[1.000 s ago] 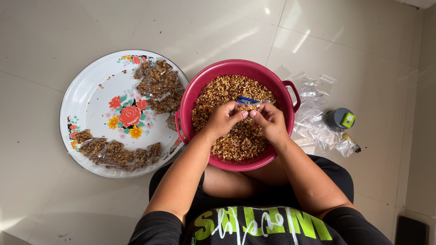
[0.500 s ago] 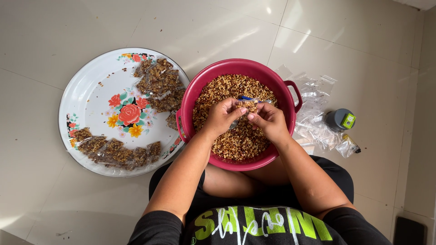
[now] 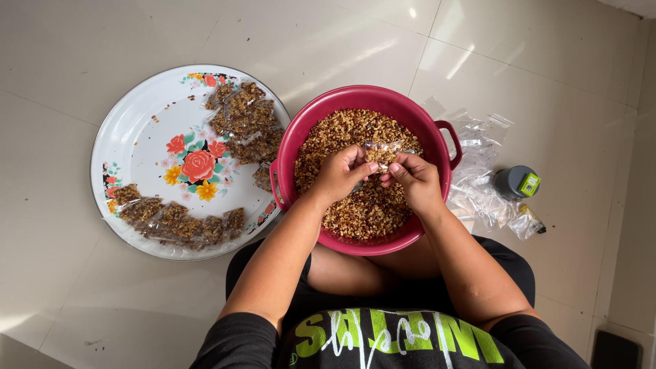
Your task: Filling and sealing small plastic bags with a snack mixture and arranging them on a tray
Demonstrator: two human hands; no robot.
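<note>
A red plastic basin point(image 3: 301, 133) full of brown crunchy snack pieces point(image 3: 348, 130) sits between my knees on the floor. Over its middle, my left hand point(image 3: 338, 174) and my right hand point(image 3: 413, 179) both pinch a small clear plastic bag point(image 3: 383, 152) partly filled with the snack. To the left lies a round white tray point(image 3: 147, 130) with a flower print. It carries filled snack bags point(image 3: 242, 119) at its upper right and a row of them point(image 3: 181, 225) along its lower edge.
Empty clear plastic bags point(image 3: 478, 178) lie on the pale tiled floor right of the basin. Beside them are a small grey round object with a green part point(image 3: 516, 182) and a dark item point(image 3: 615, 350) at the lower right corner.
My hands have shifted slightly and the small bag between them now shows more snack inside; a blue item seen by my fingers earlier is out of sight. The view has drifted a little.
</note>
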